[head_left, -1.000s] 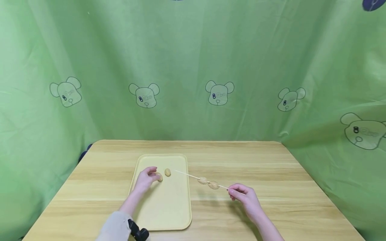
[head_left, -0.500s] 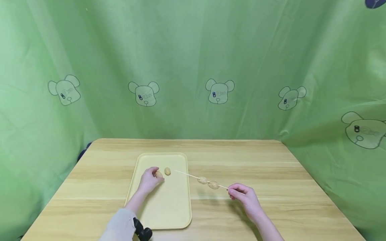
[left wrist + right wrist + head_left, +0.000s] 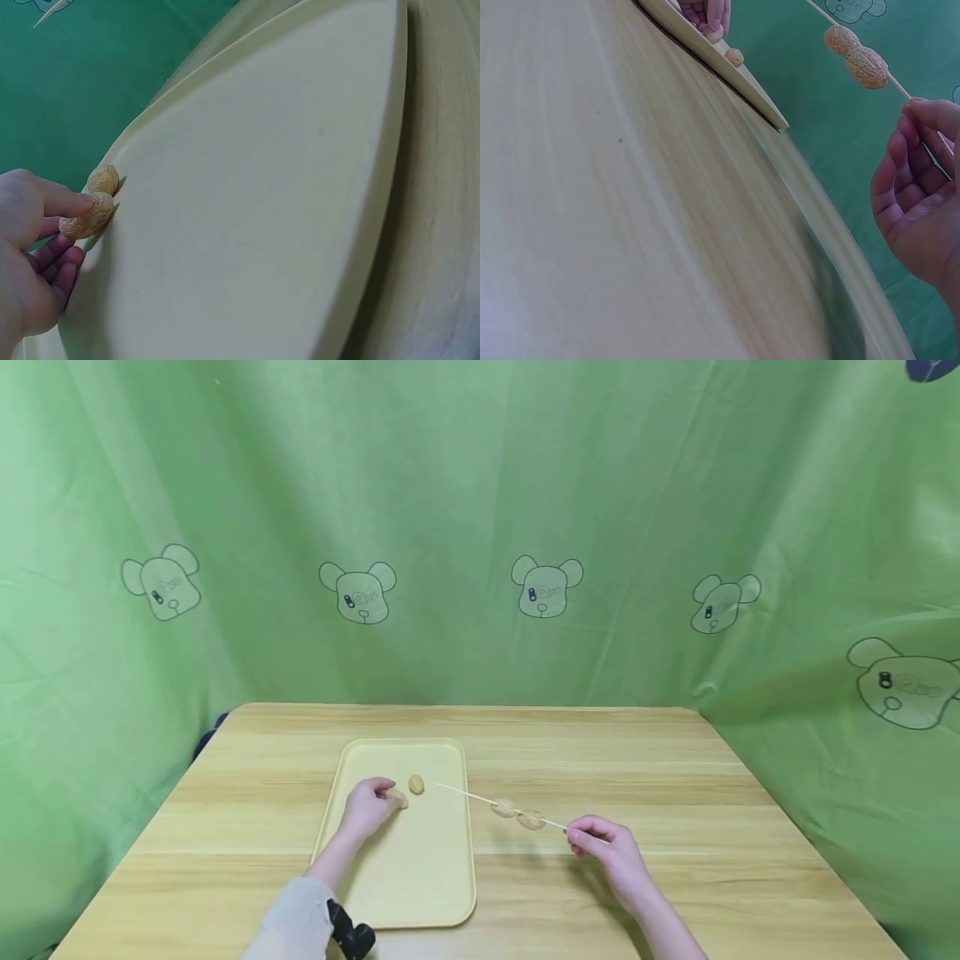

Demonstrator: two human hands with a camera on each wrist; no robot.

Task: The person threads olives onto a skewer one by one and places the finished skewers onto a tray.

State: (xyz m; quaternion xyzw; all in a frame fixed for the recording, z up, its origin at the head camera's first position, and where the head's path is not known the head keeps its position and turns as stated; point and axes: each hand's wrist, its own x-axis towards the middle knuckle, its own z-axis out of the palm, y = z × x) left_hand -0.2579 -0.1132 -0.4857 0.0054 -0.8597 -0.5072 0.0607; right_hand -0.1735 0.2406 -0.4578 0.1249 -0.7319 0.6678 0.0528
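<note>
On the tray's left side, my left hand (image 3: 365,810) pinches a wrinkled golden-brown puff (image 3: 88,219) between thumb and fingertips, low over the tray. A second puff (image 3: 416,784) lies on the tray just beyond its fingertips. My right hand (image 3: 606,852) holds a thin wooden skewer (image 3: 466,793) near one end, between thumb and index finger. Two similar puffs, a near one (image 3: 867,68) and a far one (image 3: 841,40), are threaded along the skewer's middle. The skewer is raised above the table, its bare pointed end directed left over the tray.
The pale yellow tray (image 3: 420,877) lies left of centre on the wood-grain table (image 3: 675,793). A green curtain (image 3: 450,485) with bear-head drawings hangs behind and at both sides. A black wrist device (image 3: 349,932) is on the left wrist.
My left hand has shifted its fingers around the puff on the tray and now pinches it, moving only slightly. My right hand and skewer stay nearly still.
</note>
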